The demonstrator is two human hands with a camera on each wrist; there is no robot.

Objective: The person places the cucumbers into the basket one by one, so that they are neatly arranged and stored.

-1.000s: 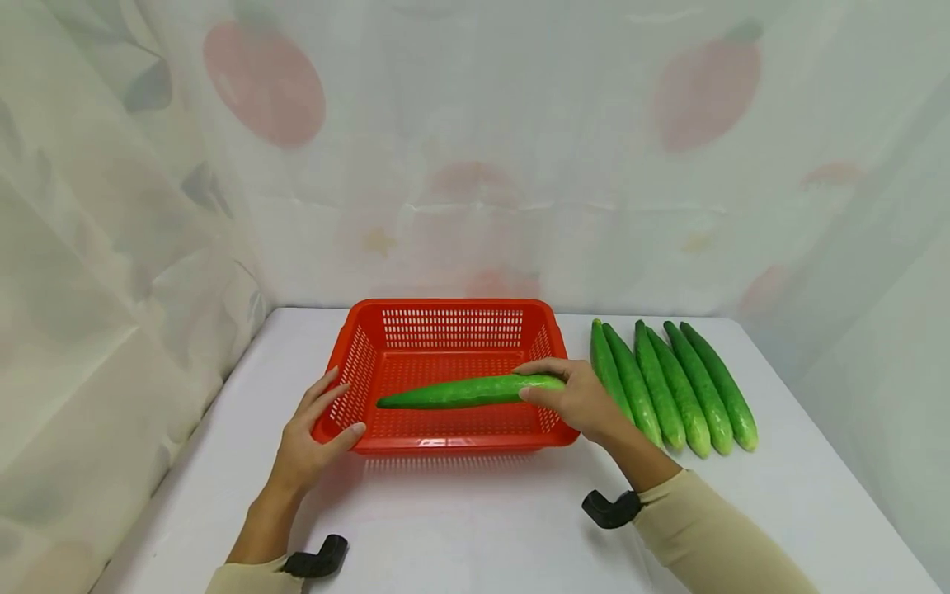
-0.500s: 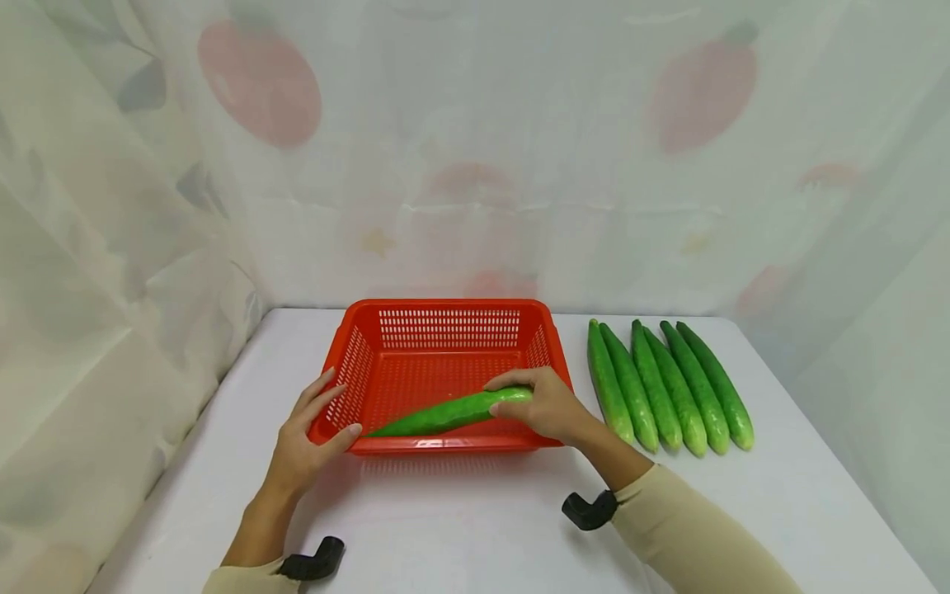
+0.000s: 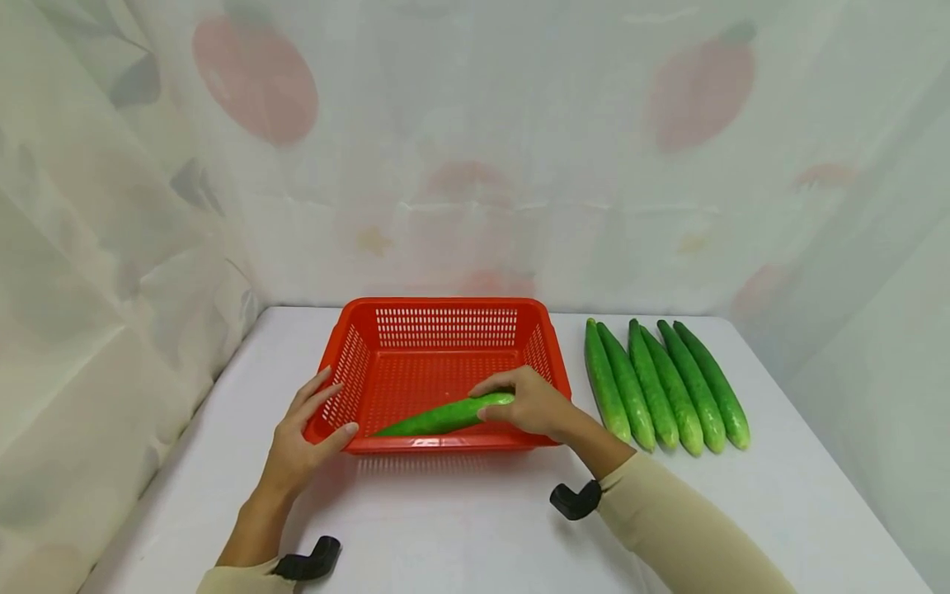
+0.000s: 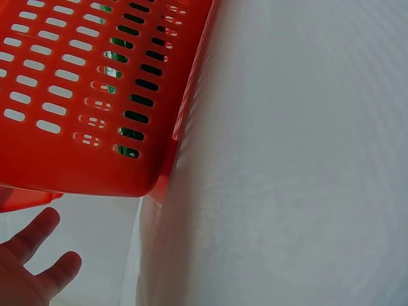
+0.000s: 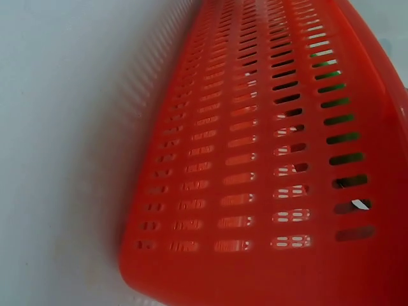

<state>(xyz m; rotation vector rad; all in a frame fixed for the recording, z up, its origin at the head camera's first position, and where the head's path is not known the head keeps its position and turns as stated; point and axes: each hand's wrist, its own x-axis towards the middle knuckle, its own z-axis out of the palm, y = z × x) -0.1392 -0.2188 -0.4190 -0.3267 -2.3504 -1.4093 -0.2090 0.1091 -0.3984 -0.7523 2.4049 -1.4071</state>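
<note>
A red slotted plastic basket point(image 3: 445, 360) stands in the middle of the table in the head view. Inside it, near the front wall, my right hand point(image 3: 530, 404) grips a green cucumber point(image 3: 445, 417) by its paler right end. The cucumber slants, its darker tip down at the left behind the front rim. My left hand point(image 3: 297, 441) is at the basket's left front corner, fingers spread and fairly straight. In the left wrist view, two fingertips of the left hand point(image 4: 32, 261) show beside the basket wall point(image 4: 83, 166). Through the slots of the basket wall point(image 5: 255, 274) in the right wrist view, some green shows.
Several cucumbers point(image 3: 668, 388) lie side by side on the table, right of the basket. The white-covered table point(image 3: 460, 528) extends in front. Pale printed curtains point(image 3: 475, 148) stand behind and at both sides.
My right hand has moved left and down with the cucumber, from above the basket to inside it. The cucumber's left tip has dropped behind the front rim. My left hand stays at the corner.
</note>
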